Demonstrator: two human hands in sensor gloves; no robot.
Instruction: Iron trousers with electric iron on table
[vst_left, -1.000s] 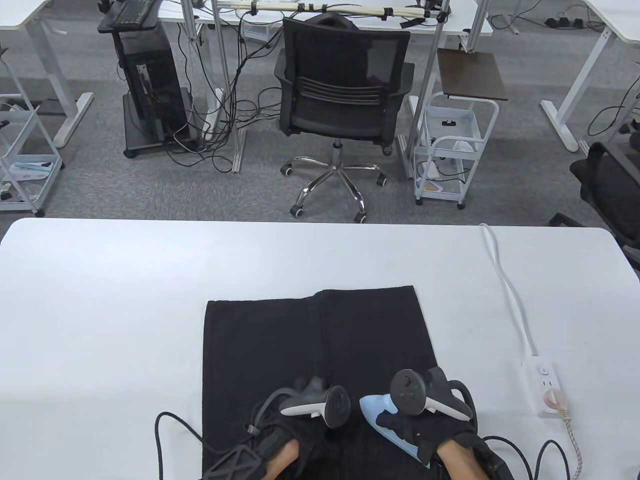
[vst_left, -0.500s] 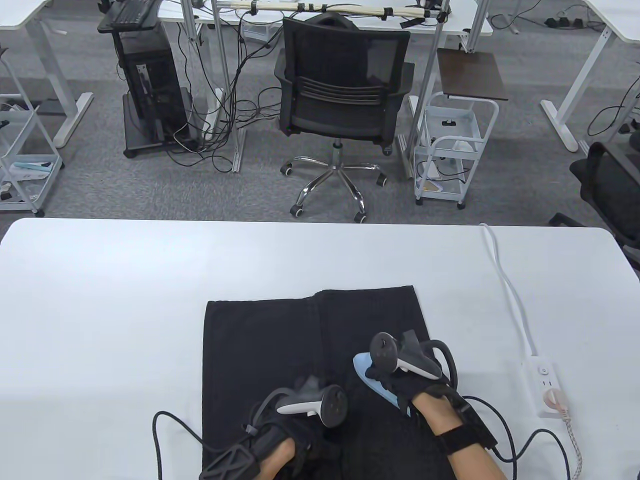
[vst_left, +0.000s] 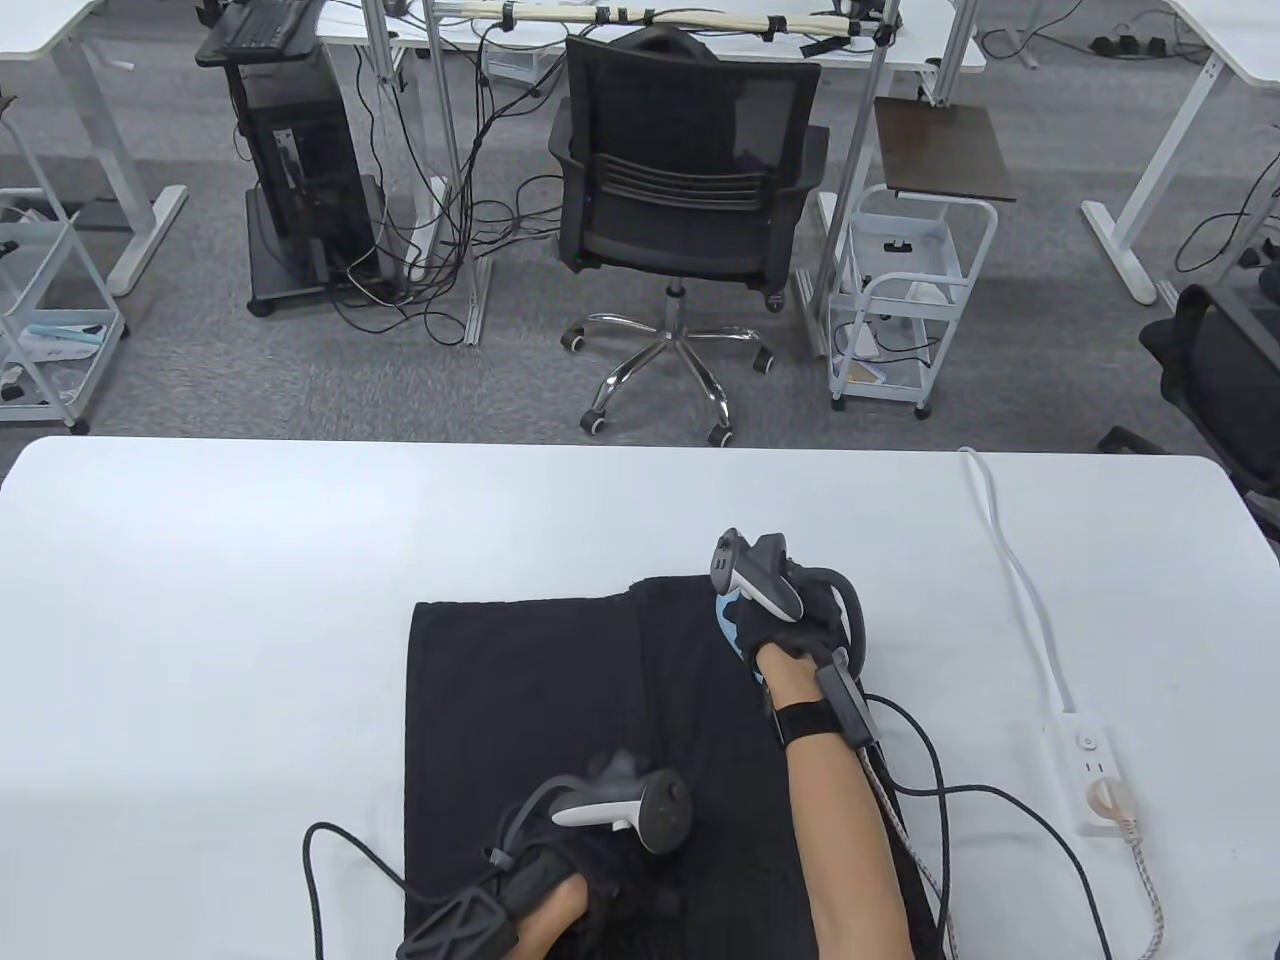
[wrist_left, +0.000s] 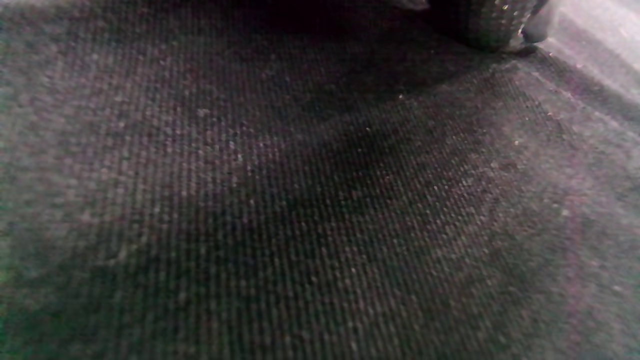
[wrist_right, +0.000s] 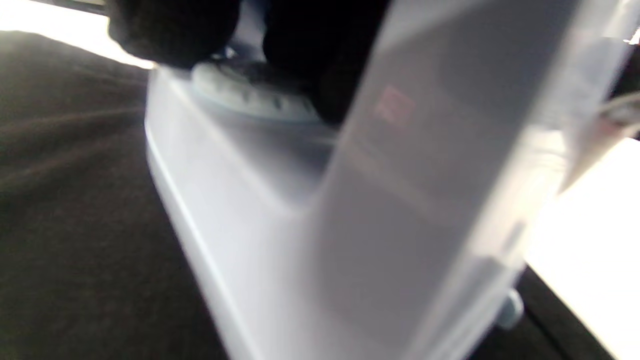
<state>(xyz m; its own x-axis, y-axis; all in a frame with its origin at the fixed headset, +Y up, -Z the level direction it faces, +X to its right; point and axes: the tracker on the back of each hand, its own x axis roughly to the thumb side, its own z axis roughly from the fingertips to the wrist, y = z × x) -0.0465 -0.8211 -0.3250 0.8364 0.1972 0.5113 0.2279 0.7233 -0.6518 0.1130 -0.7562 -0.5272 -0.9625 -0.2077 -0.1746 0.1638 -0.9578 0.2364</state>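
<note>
Right hand (vst_left: 790, 625) pushed iron (vst_left: 728, 612) up trousers (vst_left: 520, 680).

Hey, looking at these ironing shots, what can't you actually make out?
- Iron, table view: mostly hidden under the right hand and its tracker; only a pale blue sliver shows.
- Iron soleplate: hidden against the trousers in every view.
- Right wrist view: motion blur; the red mark on the iron body is unreadable.
- Left hand, table view: fingers hidden under the tracker.
- Trousers' near end: cut off by the table view's bottom edge.
</note>
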